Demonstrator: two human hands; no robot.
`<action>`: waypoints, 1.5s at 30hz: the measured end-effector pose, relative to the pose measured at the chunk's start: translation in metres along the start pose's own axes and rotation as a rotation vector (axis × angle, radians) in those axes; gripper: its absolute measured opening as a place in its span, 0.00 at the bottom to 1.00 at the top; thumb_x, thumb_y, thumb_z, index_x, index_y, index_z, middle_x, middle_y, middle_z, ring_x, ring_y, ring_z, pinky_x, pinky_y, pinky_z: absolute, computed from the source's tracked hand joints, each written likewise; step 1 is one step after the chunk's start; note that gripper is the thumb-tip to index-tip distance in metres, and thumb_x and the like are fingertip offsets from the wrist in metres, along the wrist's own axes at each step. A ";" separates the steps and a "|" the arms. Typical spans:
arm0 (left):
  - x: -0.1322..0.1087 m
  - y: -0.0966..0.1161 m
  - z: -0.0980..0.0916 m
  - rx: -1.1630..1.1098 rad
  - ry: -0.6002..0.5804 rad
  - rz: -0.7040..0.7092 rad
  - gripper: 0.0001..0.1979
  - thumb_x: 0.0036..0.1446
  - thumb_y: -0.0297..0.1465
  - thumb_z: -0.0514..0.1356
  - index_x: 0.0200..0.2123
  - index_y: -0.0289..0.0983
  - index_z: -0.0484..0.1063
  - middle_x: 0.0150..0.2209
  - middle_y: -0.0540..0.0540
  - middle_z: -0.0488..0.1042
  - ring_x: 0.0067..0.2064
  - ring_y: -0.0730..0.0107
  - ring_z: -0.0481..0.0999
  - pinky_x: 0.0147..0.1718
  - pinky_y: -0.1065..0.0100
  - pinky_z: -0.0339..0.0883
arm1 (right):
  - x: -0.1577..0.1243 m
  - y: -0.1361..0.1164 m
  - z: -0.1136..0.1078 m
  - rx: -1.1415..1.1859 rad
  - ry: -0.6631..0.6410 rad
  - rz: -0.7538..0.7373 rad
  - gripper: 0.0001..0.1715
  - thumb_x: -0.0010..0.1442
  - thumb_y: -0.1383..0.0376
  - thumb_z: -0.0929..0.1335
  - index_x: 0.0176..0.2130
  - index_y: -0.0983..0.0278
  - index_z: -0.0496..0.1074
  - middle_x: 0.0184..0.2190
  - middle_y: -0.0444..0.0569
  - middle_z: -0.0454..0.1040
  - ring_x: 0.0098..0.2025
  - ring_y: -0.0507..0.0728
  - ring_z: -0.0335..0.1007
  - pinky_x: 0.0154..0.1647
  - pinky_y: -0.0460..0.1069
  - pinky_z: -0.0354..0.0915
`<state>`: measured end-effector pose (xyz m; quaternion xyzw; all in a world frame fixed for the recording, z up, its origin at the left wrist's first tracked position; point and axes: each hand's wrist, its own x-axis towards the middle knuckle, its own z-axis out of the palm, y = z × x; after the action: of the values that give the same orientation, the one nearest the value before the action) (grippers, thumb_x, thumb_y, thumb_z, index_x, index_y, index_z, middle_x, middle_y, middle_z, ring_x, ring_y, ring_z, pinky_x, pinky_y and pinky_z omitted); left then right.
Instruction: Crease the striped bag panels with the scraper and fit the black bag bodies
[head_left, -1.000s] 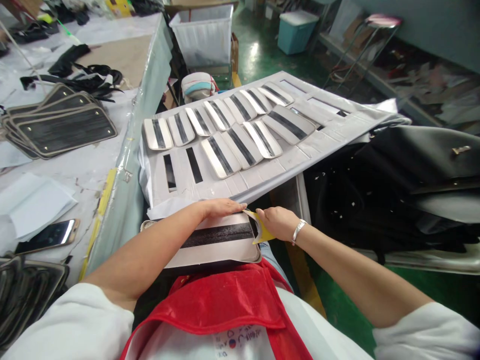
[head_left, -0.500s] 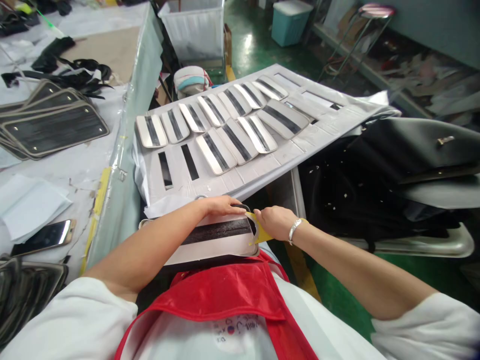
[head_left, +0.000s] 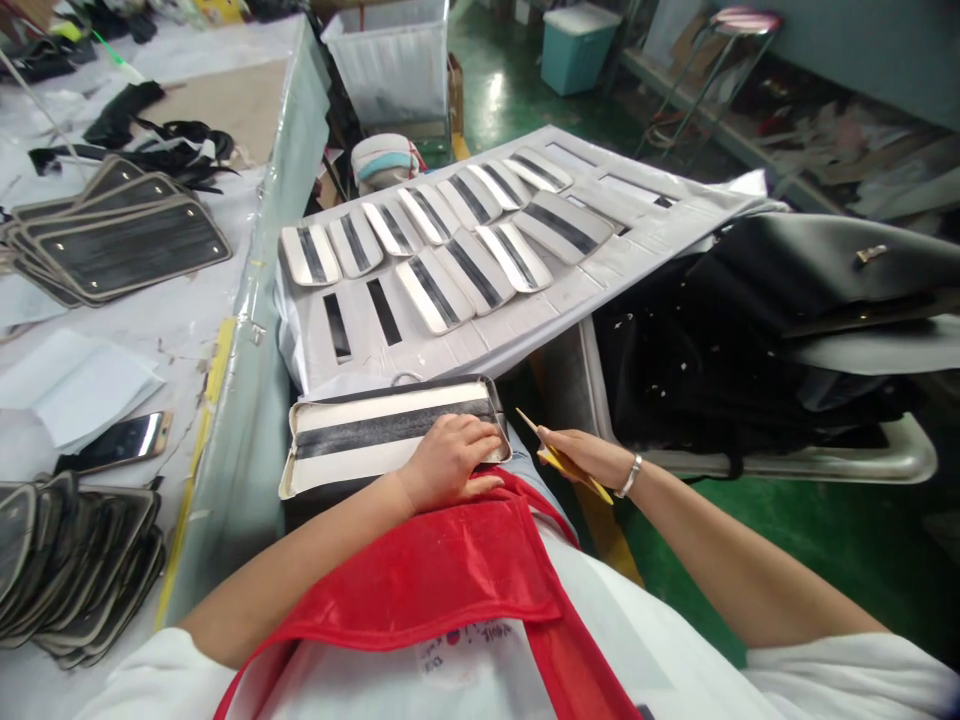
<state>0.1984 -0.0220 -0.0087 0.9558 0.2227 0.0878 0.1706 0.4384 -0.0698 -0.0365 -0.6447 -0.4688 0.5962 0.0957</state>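
On my lap lies a long bag piece [head_left: 337, 437], cream-white on top with a dark strip along its middle and black sides. My left hand [head_left: 455, 455] rests on its right end, fingers lying over the strip and thumb along the near edge. Just right of that end, apart from it, my right hand [head_left: 581, 458] is closed around a thin yellow scraper [head_left: 574, 472]. The scraper's pointed tip aims up and left. Part of the bag piece is hidden under my left hand.
Ahead, a pale board [head_left: 480, 335] holds several white panels [head_left: 433, 293] with dark strips. On the left table [head_left: 187, 330] are stacked dark panels [head_left: 135, 250], a phone [head_left: 120, 443] and paper. Black bag pieces [head_left: 675, 370] lie at right. Behind stand a white bin [head_left: 390, 70] and stool [head_left: 742, 22].
My right hand has drawn the yellow scraper away from the bag piece's right end, slightly right and down. My left hand has moved nearer my body, uncovering the far edge.
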 end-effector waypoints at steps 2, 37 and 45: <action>-0.003 0.001 0.008 0.101 -0.003 0.030 0.24 0.55 0.47 0.54 0.47 0.36 0.68 0.51 0.40 0.69 0.51 0.58 0.65 0.49 0.57 0.56 | -0.006 0.009 0.004 0.251 -0.174 -0.044 0.29 0.53 0.44 0.64 0.35 0.68 0.68 0.26 0.46 0.70 0.25 0.49 0.64 0.25 0.44 0.61; -0.020 -0.008 0.025 0.159 0.144 0.048 0.18 0.58 0.38 0.54 0.49 0.34 0.65 0.45 0.41 0.73 0.48 0.62 0.70 0.44 0.63 0.61 | 0.024 -0.028 -0.009 0.211 -0.639 -0.114 0.15 0.60 0.56 0.63 0.39 0.64 0.58 0.20 0.37 0.65 0.14 0.46 0.60 0.10 0.40 0.58; -0.017 -0.010 0.028 0.108 0.309 0.032 0.22 0.57 0.44 0.54 0.46 0.31 0.64 0.39 0.40 0.74 0.43 0.64 0.73 0.40 0.65 0.64 | 0.032 -0.015 0.000 0.285 -0.637 -0.128 0.17 0.59 0.55 0.63 0.40 0.66 0.61 0.22 0.41 0.68 0.16 0.48 0.63 0.11 0.42 0.61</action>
<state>0.1859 -0.0292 -0.0395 0.9422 0.2353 0.2243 0.0815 0.4263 -0.0392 -0.0480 -0.3761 -0.4264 0.8196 0.0709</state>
